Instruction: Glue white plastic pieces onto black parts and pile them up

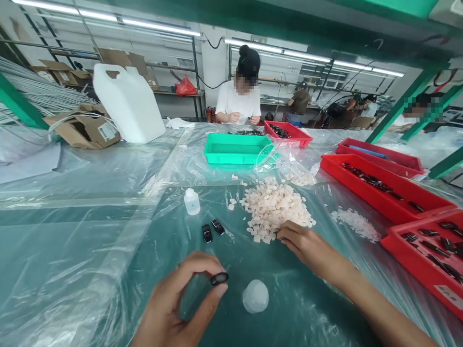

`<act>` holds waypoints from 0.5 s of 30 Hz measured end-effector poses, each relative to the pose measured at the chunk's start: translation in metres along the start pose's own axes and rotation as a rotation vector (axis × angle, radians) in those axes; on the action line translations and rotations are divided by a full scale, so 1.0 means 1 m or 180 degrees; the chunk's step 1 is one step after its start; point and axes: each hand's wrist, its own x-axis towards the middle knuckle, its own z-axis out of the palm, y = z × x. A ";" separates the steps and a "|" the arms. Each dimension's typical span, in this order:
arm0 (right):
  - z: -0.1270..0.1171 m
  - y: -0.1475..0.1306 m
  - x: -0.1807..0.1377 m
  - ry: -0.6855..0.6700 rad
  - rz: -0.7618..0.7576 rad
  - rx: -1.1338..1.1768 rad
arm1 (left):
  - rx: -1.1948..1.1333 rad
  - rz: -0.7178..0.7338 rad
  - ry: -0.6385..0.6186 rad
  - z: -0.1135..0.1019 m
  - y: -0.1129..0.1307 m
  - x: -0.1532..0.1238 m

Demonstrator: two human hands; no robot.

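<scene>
My left hand (184,299) pinches a small black oval part (219,278) between thumb and forefinger, its greyish end facing up. At the near right edge of a heap of small cream-coloured pieces (277,205), the fingertips of my right hand (302,243) are drawn together; whatever they may hold is hidden. A round translucent white container (255,296) stands just right of my left hand. Beyond that hand, two black parts (212,230) lie side by side on the plastic-covered table. Behind them stands a small white bottle (191,201).
Red trays of black parts (387,184) line the right side, with a scatter of small white pieces (354,224) beside them. A green tray (238,149) lies ahead. A white jug (126,103) stands back left. Across the table, a person (239,99) handles small parts.
</scene>
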 end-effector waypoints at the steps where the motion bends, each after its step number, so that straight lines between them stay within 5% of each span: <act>1: -0.001 -0.005 -0.001 0.0043 -0.0025 0.0051 | 0.0007 0.0094 -0.0024 -0.002 0.000 0.001; 9: -0.003 -0.118 0.001 0.0443 -0.0610 0.1198 | -0.0305 0.0566 -0.0222 -0.011 -0.005 -0.001; 15: 0.018 -0.160 0.007 0.1159 -0.1192 0.0634 | -0.0785 0.0717 -0.0118 -0.010 -0.004 -0.008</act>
